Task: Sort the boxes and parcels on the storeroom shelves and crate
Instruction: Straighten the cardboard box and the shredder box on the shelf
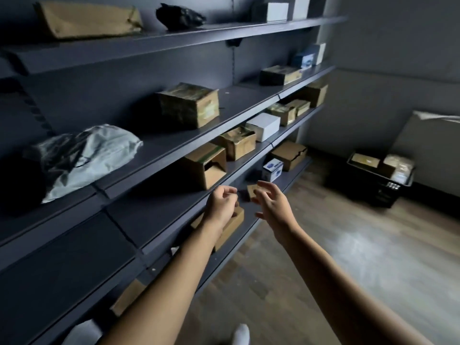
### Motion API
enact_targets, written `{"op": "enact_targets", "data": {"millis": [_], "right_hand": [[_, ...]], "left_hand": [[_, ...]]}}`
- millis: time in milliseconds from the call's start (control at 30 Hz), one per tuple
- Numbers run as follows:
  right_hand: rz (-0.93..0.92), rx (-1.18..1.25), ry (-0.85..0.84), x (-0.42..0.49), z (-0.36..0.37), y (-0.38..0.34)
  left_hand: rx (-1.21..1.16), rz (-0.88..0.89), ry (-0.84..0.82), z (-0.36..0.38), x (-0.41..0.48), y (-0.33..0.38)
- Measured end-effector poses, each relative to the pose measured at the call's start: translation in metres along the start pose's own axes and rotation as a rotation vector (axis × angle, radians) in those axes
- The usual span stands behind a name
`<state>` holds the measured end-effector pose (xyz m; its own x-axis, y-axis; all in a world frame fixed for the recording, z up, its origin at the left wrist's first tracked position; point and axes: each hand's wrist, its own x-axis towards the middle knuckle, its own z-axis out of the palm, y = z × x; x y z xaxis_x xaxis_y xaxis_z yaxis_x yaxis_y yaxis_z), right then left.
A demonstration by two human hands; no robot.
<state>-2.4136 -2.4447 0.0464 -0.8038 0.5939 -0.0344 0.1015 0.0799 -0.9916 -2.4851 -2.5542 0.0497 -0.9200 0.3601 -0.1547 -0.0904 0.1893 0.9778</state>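
Left hand (222, 204), right hand (273, 205) loosely curled, empty; open box (205, 168) seemingly faces outward.

There are four shelves (174, 38). On them I count one brown parcel (87, 19), one black bag (179, 17), one grey bag (94, 153) and at least three white boxes (265, 125). The cardboard boxes (189, 105) are about eleven and the blue-printed boxes (272, 169) are two. There is one crate (373, 192). There are two hands: the left hand (221, 207) and the right hand (273, 202).
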Motion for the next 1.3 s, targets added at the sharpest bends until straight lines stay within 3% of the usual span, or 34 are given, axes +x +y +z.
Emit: {"op": "enact_targets", "data": {"millis": [433, 733, 1000, 1300], "right_hand": [[0.060, 0.003, 0.242, 0.231, -0.178, 0.000], [0.065, 0.014, 0.351, 0.357, -0.297, 0.016], [0.067, 0.036, 0.344, 0.495, -0.428, 0.053], [0.090, -0.034, 0.176, 0.661, -0.534, 0.076]], "left_hand": [[-0.057, -0.041, -0.242, 0.237, 0.217, 0.059], [-0.016, 0.027, -0.347, 0.387, 0.312, 0.103], [0.051, 0.049, -0.328, 0.544, 0.405, 0.129], [0.071, -0.072, -0.158, 0.665, 0.515, 0.146]]}}
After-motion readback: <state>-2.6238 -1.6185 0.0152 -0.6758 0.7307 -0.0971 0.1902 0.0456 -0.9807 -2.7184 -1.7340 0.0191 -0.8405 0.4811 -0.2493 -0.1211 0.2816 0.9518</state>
